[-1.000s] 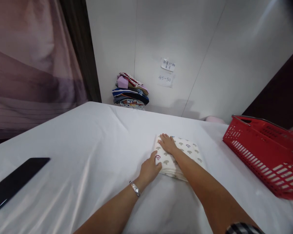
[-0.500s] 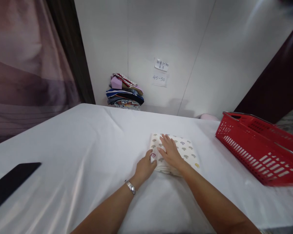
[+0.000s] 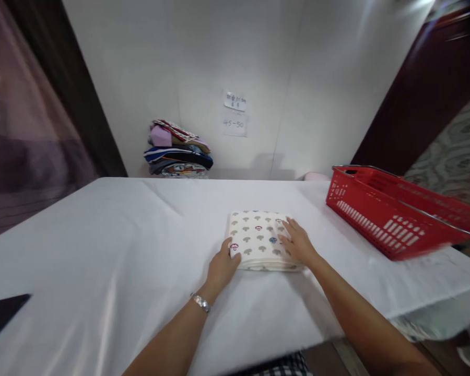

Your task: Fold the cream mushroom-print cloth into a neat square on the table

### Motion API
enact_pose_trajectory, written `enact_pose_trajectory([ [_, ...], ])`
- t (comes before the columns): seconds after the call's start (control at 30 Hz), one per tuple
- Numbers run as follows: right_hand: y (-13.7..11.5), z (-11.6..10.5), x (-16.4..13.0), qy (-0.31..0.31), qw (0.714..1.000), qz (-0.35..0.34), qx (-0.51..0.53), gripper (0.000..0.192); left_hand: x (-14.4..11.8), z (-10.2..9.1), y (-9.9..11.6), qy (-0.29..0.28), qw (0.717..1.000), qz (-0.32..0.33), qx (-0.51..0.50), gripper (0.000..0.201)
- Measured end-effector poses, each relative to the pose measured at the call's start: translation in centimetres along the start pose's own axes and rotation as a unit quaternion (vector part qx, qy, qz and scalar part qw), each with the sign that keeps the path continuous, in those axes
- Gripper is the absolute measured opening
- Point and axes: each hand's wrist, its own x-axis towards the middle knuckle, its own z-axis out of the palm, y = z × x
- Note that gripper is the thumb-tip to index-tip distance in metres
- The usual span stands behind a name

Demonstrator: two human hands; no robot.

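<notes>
A folded cloth, cream with small mushroom prints, is lying flat on the white-covered tabletop, slightly right of centre and near the person's edge. The left hand is resting at the cloth's near left corner, thumb lying on top of the fabric and fingers curled against its edge; whether the grip is actually pinching the layers cannot be told from this view. A metal bracelet is sitting on that wrist. The right hand is lying palm down on the cloth's right side, fingers spread and flat, its grip apart and pressing rather than clasping.

A red plastic basket is standing on the tabletop to the right, well apart from the cloth, its far end blurred. A stack of folded garments in mixed colours is sitting at the far edge against the white wall. Two paper notes are stuck to that wall, just right of the stack; their writing is too blurred to read. A dark flat object is showing at the lower left edge, partly cut off.
</notes>
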Motion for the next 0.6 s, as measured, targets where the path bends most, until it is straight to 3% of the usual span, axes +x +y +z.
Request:
enact_pose_trajectory([
  [0.13,4.0,0.4,-1.0,0.019,0.980,0.178,0.081,0.061,0.6,0.1,-0.5,0.007,1.000,0.009,-0.019,0.058],
  [0.2,4.7,1.0,-1.5,0.003,0.965,0.222,0.138,0.064,0.9,0.0,-0.8,0.018,0.999,0.009,-0.032,0.059],
  [0.37,4.2,1.9,-2.4,-0.001,0.966,0.216,0.141,0.068,2.0,-0.7,-1.2,0.068,0.997,-0.024,-0.018,0.067],
  [0.5,3.5,1.8,-2.2,-0.012,0.973,0.212,0.091,0.063,3.2,-1.1,-0.4,0.031,0.997,-0.074,-0.002,0.068],
  [0.6,3.5,1.8,-2.0,-0.016,0.975,0.209,0.079,0.060,3.7,-1.0,0.4,0.020,0.992,-0.118,-0.048,0.063],
])
